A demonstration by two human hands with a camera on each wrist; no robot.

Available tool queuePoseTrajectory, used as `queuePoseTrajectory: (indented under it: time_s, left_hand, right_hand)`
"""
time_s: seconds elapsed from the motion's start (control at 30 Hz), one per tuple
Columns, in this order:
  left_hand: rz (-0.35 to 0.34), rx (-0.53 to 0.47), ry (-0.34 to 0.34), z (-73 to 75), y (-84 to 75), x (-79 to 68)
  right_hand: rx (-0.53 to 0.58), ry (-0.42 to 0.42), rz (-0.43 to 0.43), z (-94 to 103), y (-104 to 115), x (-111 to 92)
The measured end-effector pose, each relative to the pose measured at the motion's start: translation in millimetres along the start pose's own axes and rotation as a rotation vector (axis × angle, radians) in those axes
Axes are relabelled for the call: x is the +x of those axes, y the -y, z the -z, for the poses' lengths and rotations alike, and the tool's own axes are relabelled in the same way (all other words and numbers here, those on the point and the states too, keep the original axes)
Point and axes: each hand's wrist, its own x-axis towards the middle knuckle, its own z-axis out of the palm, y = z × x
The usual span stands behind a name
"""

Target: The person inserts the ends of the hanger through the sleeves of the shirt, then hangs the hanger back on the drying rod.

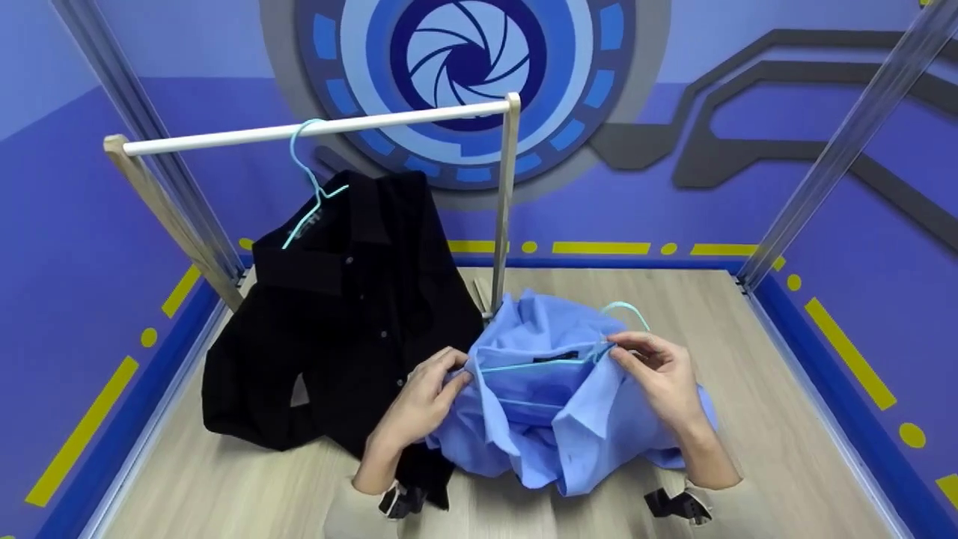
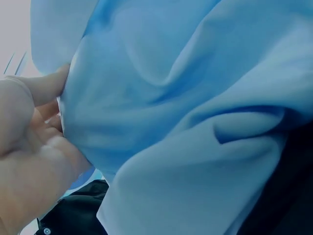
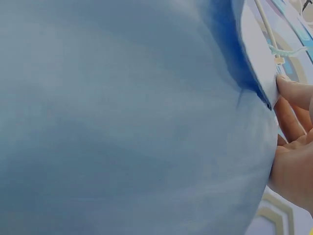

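Observation:
A light blue shirt (image 1: 591,419) lies bunched on the table, its collar gaping toward me. Inside the collar is a mint-green hanger (image 1: 535,365), and its hook curves up behind the cloth. My left hand (image 1: 425,397) pinches the shirt's left edge between thumb and fingers. With thumb and fingertips, my right hand (image 1: 662,374) pinches the shirt's right edge close to the hanger's neck. The left wrist view shows the thumb on the blue cloth (image 2: 146,98). In the right wrist view, cloth fills most of the picture and the right hand (image 3: 296,132) holds its edge.
Left of the blue shirt, a black shirt (image 1: 337,322) hangs on another mint-green hanger (image 1: 303,157) from the white rail (image 1: 389,120) of a wooden-post rack. The rack's right post (image 1: 506,202) stands just behind the blue shirt. Blue walls enclose the wood-grain table (image 1: 778,449).

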Motion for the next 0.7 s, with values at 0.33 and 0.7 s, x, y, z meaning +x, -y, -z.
queuePoseTrajectory:
  time_s: [0.33,0.7]
  left_hand:
    - [0.057,0.055,-0.045,-2.6,3.2,-0.1]
    - [0.009,0.048,-0.074,-4.6,3.8,1.6]
  right_hand:
    - [-0.271,0.09,0.001,2.7,-3,-2]
    - [-0.468,0.113,0.106,-17.6,21,-3]
